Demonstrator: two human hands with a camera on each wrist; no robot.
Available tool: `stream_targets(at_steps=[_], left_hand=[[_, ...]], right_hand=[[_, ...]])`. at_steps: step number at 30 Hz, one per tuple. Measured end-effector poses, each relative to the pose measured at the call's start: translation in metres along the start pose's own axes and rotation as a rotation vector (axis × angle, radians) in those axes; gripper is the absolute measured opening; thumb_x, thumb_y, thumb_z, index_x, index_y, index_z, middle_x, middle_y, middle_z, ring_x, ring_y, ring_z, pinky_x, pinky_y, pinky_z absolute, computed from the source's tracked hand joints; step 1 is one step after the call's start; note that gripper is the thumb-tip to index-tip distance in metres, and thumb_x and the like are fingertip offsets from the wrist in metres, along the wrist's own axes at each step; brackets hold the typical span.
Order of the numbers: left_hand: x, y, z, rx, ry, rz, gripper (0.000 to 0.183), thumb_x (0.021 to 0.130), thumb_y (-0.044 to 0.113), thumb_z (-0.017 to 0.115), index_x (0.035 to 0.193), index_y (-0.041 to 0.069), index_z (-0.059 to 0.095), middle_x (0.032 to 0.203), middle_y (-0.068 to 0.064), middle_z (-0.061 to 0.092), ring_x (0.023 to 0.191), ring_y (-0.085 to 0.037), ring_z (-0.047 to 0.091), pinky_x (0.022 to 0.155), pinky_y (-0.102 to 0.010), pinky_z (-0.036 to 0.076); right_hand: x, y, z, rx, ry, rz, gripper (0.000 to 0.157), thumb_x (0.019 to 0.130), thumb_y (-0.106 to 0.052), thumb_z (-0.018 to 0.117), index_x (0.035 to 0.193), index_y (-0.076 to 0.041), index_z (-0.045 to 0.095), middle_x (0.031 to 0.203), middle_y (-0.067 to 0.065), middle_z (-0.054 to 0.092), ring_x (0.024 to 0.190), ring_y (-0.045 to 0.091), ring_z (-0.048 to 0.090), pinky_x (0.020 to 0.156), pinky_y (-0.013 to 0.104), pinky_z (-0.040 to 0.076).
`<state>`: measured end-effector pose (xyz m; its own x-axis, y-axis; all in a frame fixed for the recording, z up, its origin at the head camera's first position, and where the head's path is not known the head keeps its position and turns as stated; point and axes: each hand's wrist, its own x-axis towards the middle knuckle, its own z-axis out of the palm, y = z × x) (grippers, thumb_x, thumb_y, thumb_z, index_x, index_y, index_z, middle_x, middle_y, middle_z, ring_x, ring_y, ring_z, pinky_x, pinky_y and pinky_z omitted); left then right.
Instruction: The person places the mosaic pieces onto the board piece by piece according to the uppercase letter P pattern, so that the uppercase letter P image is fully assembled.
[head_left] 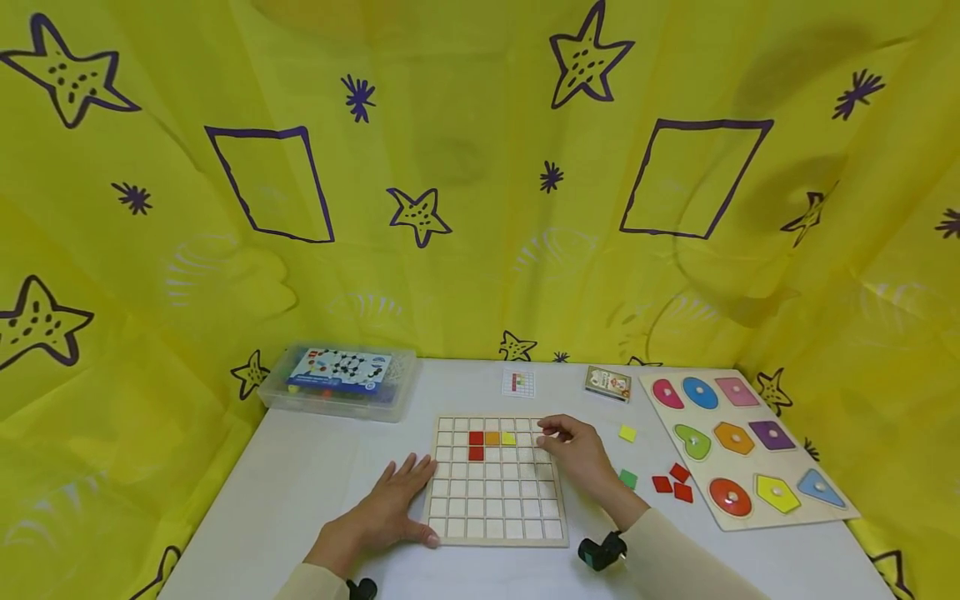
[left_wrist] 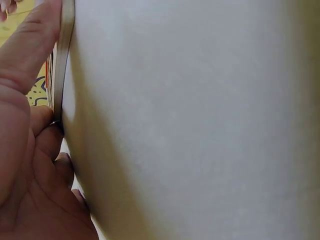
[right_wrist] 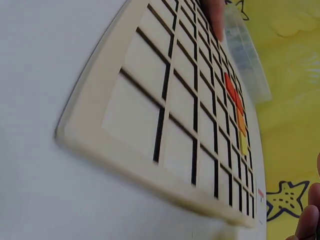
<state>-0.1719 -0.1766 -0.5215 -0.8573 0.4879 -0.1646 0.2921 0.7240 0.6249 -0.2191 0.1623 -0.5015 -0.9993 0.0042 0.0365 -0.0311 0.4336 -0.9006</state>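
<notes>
step: seemingly laying tiles [head_left: 476, 438] in grid board [head_left: 494, 488] | on worktop [head_left: 300, 483] between hands | left hand [head_left: 392, 504] fingers extended, touching its left edge | right hand [head_left: 580, 456] at upper-right edge, grip can't tell | next: likely needs careful cell alignment

Grid board [head_left: 495, 490] matt wood; box [head_left: 330, 406] smooth plastic

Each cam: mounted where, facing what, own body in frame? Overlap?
Head: on the head, facing forward and down at the grid board, table and curtain; left hand, right hand and sleeves show.
Left wrist: on that wrist, facing the tabletop and board's edge; left hand at left, more fingertips top left.
Right wrist: on that wrist, looking low across the board toward the curtain; fingers at right edge, another digit at top.
Head and right wrist share the orange tile and plastic box.
</notes>
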Motion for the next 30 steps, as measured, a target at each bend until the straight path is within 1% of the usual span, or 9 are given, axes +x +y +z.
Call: stream_targets(at_steps=[7, 14, 17, 21, 24, 26, 28, 30], left_hand=[[0.003, -0.003, 0.001, -0.013, 0.005, -0.032, 0.119, 0.071, 0.047, 0.093, 0.163, 0.000, 0.034, 0.172, -0.018, 0.029, 0.163, -0.042, 0.013, 0.132, -0.065, 0.004], [0.004, -0.002, -0.002, 0.011, 0.018, -0.009, 0.119, 0.071, 0.045, 0.093, 0.163, -0.002, 0.034, 0.172, -0.021, 0.030, 0.162, -0.044, 0.015, 0.132, -0.065, 0.004], [0.003, -0.002, -0.001, 0.011, 0.013, -0.002, 0.119, 0.071, 0.045, 0.093, 0.163, -0.003, 0.033, 0.171, -0.022, 0.029, 0.162, -0.045, 0.014, 0.132, -0.065, 0.004], [0.003, -0.001, -0.001, 0.010, 0.010, 0.004, 0.119, 0.071, 0.045, 0.093, 0.162, -0.003, 0.033, 0.171, -0.023, 0.030, 0.162, -0.046, 0.015, 0.131, -0.066, 0.005], [0.003, -0.001, 0.000, 0.013, 0.011, 0.005, 0.119, 0.071, 0.045, 0.093, 0.162, -0.004, 0.033, 0.171, -0.023, 0.030, 0.162, -0.046, 0.015, 0.131, -0.066, 0.005], [0.002, 0.000, 0.000, 0.015, 0.011, 0.006, 0.119, 0.071, 0.044, 0.093, 0.162, -0.004, 0.033, 0.171, -0.023, 0.030, 0.162, -0.046, 0.015, 0.131, -0.066, 0.005], [0.002, 0.000, 0.001, 0.018, 0.012, 0.004, 0.119, 0.071, 0.044, 0.093, 0.162, -0.004, 0.033, 0.171, -0.023, 0.030, 0.162, -0.046, 0.015, 0.131, -0.066, 0.005], [0.002, 0.001, 0.001, 0.020, 0.011, -0.002, 0.119, 0.071, 0.044, 0.093, 0.162, -0.003, 0.033, 0.171, -0.022, 0.030, 0.162, -0.045, 0.015, 0.132, -0.065, 0.005]], right_hand=[[-0.012, 0.013, -0.052, -0.060, 0.014, 0.016, 0.030, 0.096, -0.004, 0.074, 0.126, 0.000, 0.072, 0.121, 0.019, 0.071, 0.102, 0.023, 0.057, 0.077, 0.019, 0.052], [-0.027, 0.037, -0.107, -0.136, 0.005, -0.001, 0.034, 0.098, -0.008, 0.074, 0.131, 0.000, 0.070, 0.125, 0.022, 0.069, 0.103, 0.019, 0.056, 0.080, 0.016, 0.052], [-0.033, 0.050, -0.129, -0.178, -0.003, 0.021, 0.037, 0.098, -0.011, 0.074, 0.133, 0.000, 0.068, 0.126, 0.022, 0.068, 0.102, 0.020, 0.055, 0.077, 0.016, 0.054], [-0.038, 0.067, -0.155, -0.220, -0.039, 0.078, 0.041, 0.099, -0.012, 0.072, 0.138, 0.000, 0.065, 0.128, 0.022, 0.066, 0.106, 0.026, 0.055, 0.071, 0.019, 0.057], [-0.041, 0.078, -0.169, -0.224, -0.095, 0.123, 0.044, 0.099, -0.011, 0.071, 0.140, 0.000, 0.062, 0.128, 0.021, 0.064, 0.110, 0.030, 0.055, 0.071, 0.020, 0.058], [-0.043, 0.085, -0.175, -0.228, -0.130, 0.137, 0.046, 0.097, -0.012, 0.073, 0.141, -0.001, 0.062, 0.128, 0.019, 0.064, 0.112, 0.032, 0.054, 0.073, 0.021, 0.058], [-0.044, 0.091, -0.177, -0.243, -0.157, 0.129, 0.047, 0.095, -0.013, 0.075, 0.139, -0.001, 0.064, 0.130, 0.019, 0.065, 0.116, 0.033, 0.053, 0.080, 0.023, 0.056], [-0.044, 0.095, -0.177, -0.276, -0.172, 0.104, 0.046, 0.094, -0.013, 0.078, 0.137, -0.002, 0.066, 0.132, 0.019, 0.066, 0.118, 0.034, 0.053, 0.087, 0.030, 0.055]])
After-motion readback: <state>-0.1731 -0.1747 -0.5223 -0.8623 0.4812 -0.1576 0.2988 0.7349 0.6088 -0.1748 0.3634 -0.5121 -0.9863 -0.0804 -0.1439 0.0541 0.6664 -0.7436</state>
